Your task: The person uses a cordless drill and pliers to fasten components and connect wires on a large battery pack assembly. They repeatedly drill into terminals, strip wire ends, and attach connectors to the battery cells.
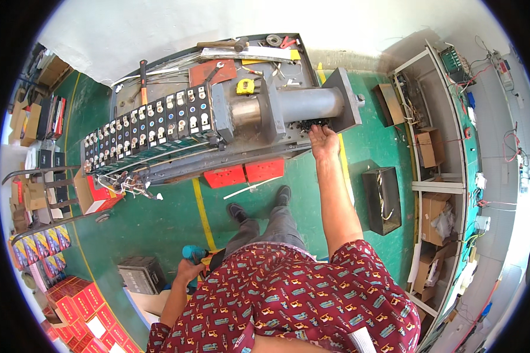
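Note:
Down by my left side, my left hand (pixel 189 271) is closed around a teal and black cordless drill (pixel 195 253). My right arm reaches out to the bench, where my right hand (pixel 324 143) has its palm turned up. Its fingers are stretched toward a heap of small black parts (pixel 310 125), probably screws, lying beside a grey metal cylinder (pixel 310 104) with square end plates. Left of this cylinder, a long row of black blocks with metal terminals (pixel 150 125) is joined to the same assembly.
On the bench lie a yellow tape measure (pixel 245 87), a wrench (pixel 213 72) and a hammer (pixel 143 82). Red bins (pixel 225 176) stand under its front edge. A dark open metal box (pixel 382 201) sits on the floor at right, near shelving (pixel 439 187). A cart handle (pixel 38 172) is at left.

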Demonstrator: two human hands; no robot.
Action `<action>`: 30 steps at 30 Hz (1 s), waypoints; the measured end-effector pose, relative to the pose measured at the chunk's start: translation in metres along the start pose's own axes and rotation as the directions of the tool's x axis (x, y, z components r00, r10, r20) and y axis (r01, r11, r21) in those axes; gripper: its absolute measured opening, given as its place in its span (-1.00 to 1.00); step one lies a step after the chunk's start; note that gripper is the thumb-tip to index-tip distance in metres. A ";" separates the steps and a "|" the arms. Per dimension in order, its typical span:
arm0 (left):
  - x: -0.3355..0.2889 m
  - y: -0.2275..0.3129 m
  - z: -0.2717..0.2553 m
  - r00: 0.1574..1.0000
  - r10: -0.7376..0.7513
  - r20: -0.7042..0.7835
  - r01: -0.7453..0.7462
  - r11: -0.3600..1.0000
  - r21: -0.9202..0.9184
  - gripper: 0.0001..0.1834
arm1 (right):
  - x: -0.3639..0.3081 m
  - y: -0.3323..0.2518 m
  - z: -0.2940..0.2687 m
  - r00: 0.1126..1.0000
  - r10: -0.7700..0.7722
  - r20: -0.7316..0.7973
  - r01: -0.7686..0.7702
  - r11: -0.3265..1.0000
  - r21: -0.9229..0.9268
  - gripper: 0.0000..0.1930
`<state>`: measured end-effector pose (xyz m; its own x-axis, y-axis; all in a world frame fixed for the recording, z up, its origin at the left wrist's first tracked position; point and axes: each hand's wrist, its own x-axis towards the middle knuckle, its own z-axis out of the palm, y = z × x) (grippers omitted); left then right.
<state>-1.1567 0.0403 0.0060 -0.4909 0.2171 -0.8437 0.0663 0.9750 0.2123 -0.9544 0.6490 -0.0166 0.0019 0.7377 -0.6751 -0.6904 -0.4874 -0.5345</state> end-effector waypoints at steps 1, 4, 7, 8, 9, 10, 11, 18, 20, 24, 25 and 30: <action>0.003 0.000 0.000 1.000 -0.007 0.011 0.007 1.000 -0.003 -0.60 | -0.003 0.003 -0.003 0.999 -0.023 0.047 0.024 0.999 -0.028 -0.68; 0.014 -0.012 0.006 0.992 0.123 -0.026 -0.125 0.988 -0.086 -0.61 | -0.018 0.023 -0.014 0.988 -0.083 0.130 0.106 0.978 -0.178 -0.84; 0.016 -0.017 0.009 0.966 0.248 -0.071 -0.257 0.947 -0.192 -0.64 | -0.034 0.051 -0.026 0.971 -0.116 0.209 0.201 0.868 -0.454 -0.94; 0.013 -0.013 0.009 0.959 0.273 -0.082 -0.285 0.930 -0.232 -0.65 | -0.037 0.059 -0.029 0.947 -0.189 0.260 0.310 0.752 -0.582 -0.93; 0.008 -0.006 0.008 0.950 0.298 -0.093 -0.312 0.910 -0.272 -0.67 | -0.040 0.065 -0.032 0.911 -0.242 0.334 0.411 0.611 -0.676 -0.92; -0.001 0.003 0.007 0.942 0.318 -0.105 -0.335 0.888 -0.314 -0.68 | -0.045 0.071 -0.036 0.878 -0.276 0.390 0.477 0.450 -0.755 -0.91; -0.004 0.018 0.003 0.936 0.336 -0.105 -0.351 0.869 -0.349 -0.69 | -0.052 0.074 -0.042 0.851 -0.241 0.466 0.521 0.286 -0.804 -0.88; -0.012 0.130 0.000 0.806 0.574 -0.141 -0.485 0.505 -0.714 -0.63 | -0.203 0.108 -0.094 0.490 0.548 0.678 0.717 0.190 -0.671 -0.54; -0.003 0.162 0.002 0.796 0.567 -0.211 -0.582 0.622 -0.524 -0.53 | -0.231 0.113 -0.096 0.348 0.555 0.756 0.812 0.225 -0.539 -0.50; -0.012 0.217 0.015 0.925 0.373 -0.075 -0.299 0.587 -0.752 -0.56 | -0.247 0.112 -0.093 0.300 0.476 0.827 0.876 0.205 -0.436 -0.53; -0.015 0.230 0.020 0.909 0.406 -0.089 -0.328 0.570 -0.754 -0.54 | -0.245 0.110 -0.093 0.305 0.462 0.833 0.890 0.172 -0.421 -0.54; -0.028 0.264 0.028 0.868 0.490 0.078 -0.304 0.648 -0.698 -0.33 | -0.225 0.077 -0.101 0.308 0.310 0.899 0.896 0.224 -0.384 -0.71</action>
<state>-1.1016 0.2934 0.0717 -0.3259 0.6704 -0.6666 -0.4144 0.5324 0.7381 -0.9350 0.3979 0.0426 -0.8641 0.4964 0.0835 0.1251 0.3724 -0.9196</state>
